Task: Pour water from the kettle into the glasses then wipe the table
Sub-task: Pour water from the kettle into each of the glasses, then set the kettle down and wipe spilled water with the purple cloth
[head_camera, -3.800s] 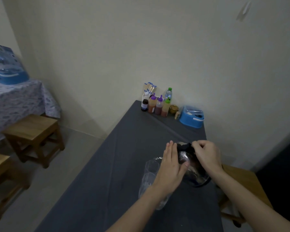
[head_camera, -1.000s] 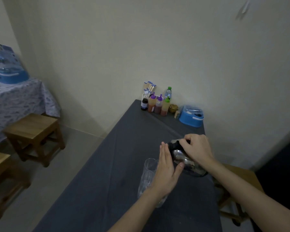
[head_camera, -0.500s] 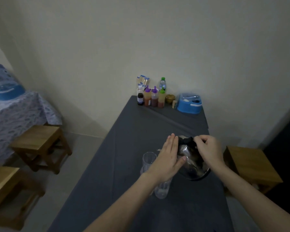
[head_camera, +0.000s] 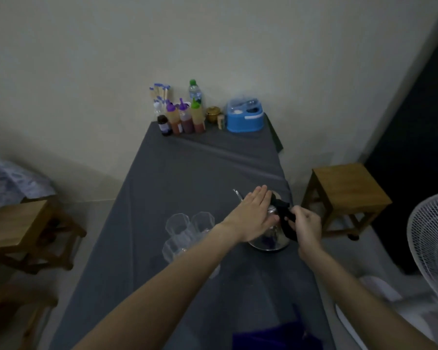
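Observation:
A shiny steel kettle [head_camera: 269, 240] with a black handle stands upright on the dark grey tablecloth [head_camera: 187, 178]. My right hand [head_camera: 305, 227] is closed on the black handle. Flat, with its fingers together, my left hand [head_camera: 254, 215] rests on the kettle's lid. Just left of the kettle stand three clear glasses: one [head_camera: 178, 224], a second [head_camera: 202, 221] beside it, and a third [head_camera: 173, 247] nearer me, partly behind my left forearm. A blue-purple cloth [head_camera: 271, 337] lies at the table's near edge.
At the far end by the wall stand sauce bottles [head_camera: 182, 118], a water bottle [head_camera: 194, 92], a small gold pot [head_camera: 213, 113] and a blue container [head_camera: 244, 117]. Wooden stools stand right [head_camera: 344, 195] and left [head_camera: 20, 226]. A white fan [head_camera: 433, 248] is at the right edge.
The kettle has come back from its tilt over the glasses and now stands upright on the table. The view has tipped down, showing the cloth and fan.

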Motion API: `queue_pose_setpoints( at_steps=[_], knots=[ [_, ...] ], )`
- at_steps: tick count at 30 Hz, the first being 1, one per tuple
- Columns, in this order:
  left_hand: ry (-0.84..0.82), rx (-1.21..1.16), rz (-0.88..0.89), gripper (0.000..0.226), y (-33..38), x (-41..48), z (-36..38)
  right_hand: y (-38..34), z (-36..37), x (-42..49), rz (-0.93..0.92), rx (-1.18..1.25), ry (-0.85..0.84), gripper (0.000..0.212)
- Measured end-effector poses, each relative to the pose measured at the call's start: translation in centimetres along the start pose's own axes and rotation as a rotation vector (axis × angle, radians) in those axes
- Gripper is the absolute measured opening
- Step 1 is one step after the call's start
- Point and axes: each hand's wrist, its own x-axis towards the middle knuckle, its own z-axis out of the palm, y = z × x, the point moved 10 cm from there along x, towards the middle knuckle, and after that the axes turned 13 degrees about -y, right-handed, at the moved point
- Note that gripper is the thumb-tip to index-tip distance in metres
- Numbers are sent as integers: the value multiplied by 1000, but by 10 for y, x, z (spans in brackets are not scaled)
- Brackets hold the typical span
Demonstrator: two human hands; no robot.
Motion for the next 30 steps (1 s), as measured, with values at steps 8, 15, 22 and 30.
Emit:
queue_pose_setpoints(
  at_steps=[8,15,22,30],
  knots=[
    [-100,82,-67,75,-16,45,28,39,-4,42,20,80,-39,31],
    [-68,128,-70,77,-16,52,49,54,-9,49,21,87,-65,30],
    [71,121,-57,72,4,50,48,64,-18,56,84,-30,-172,19],
    [175,-95,70,65,20,-2,72,53,-53,-4,-132,-678,-17,29]
  ],
)
